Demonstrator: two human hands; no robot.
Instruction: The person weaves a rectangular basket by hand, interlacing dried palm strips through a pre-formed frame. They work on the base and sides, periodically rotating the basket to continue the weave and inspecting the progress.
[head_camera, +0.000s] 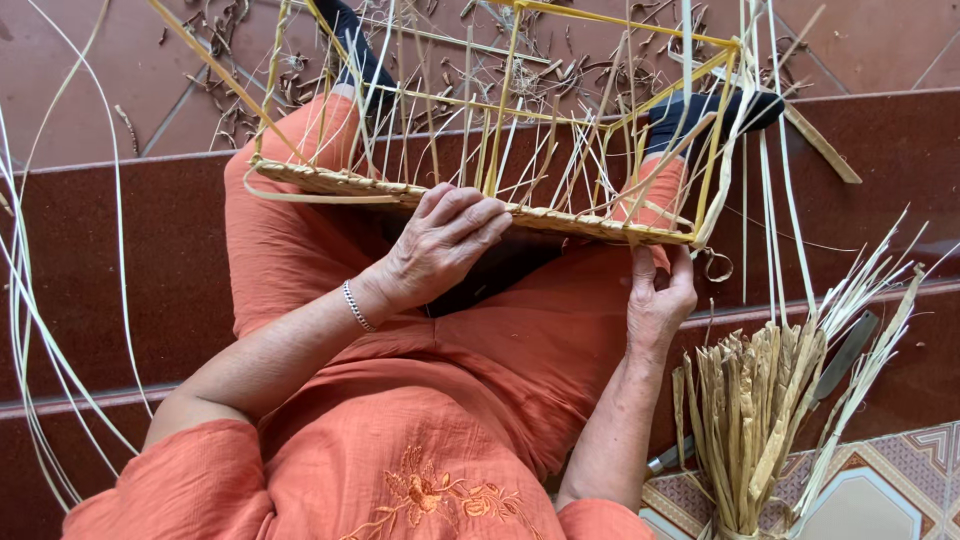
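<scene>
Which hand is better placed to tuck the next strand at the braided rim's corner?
Probably the right hand: it sits just under the rim's near right corner, fingertips at the loose strand. The left hand grips the rim mid-span, steadying the frame.

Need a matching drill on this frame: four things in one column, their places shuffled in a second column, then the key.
Things:
1. left hand
2. right hand
3. bundle of dried strips
4. bracelet

Places:
A. standing at the lower right, beside the person's right knee
B. on the left wrist
C. fingers curled over the woven rim of the basket frame, near its middle
D. at the frame's near right corner, just under the rim

Pairs: 1-C, 2-D, 3-A, 4-B
</scene>
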